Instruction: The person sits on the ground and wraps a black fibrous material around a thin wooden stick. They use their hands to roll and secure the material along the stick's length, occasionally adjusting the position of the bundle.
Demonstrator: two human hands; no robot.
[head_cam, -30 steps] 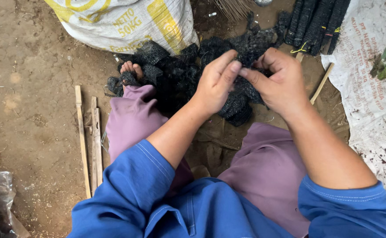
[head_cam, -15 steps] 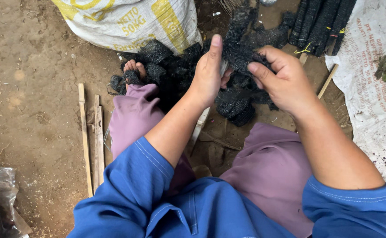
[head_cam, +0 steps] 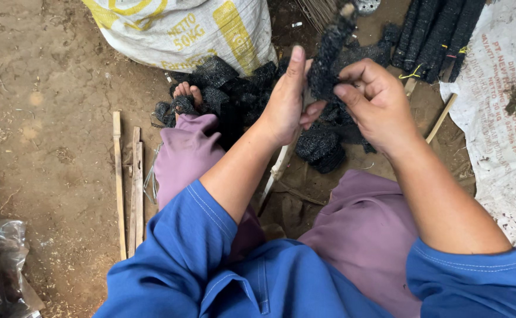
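Observation:
I sit on the ground in purple trousers and a blue top. Both hands are raised over a pile of black mesh pieces [head_cam: 234, 94]. My right hand [head_cam: 376, 103] pinches a long piece of black mesh [head_cam: 328, 50] that stands upright. My left hand [head_cam: 287, 103] presses its palm and thumb against the lower part of the same piece, fingers extended upward. My bare toes [head_cam: 186, 91] show at the left edge of the pile.
A white woven sack with yellow print [head_cam: 193, 29] lies at the top. Rolled black mesh sticks [head_cam: 440, 35] lie at the top right beside another white sack [head_cam: 499, 123]. Thin wooden slats [head_cam: 128, 182] lie on the dirt at left. A plastic bag [head_cam: 4, 265] sits bottom left.
Both hands have lifted from the pile, bringing a black mesh piece up; it now stands taller and more upright between them.

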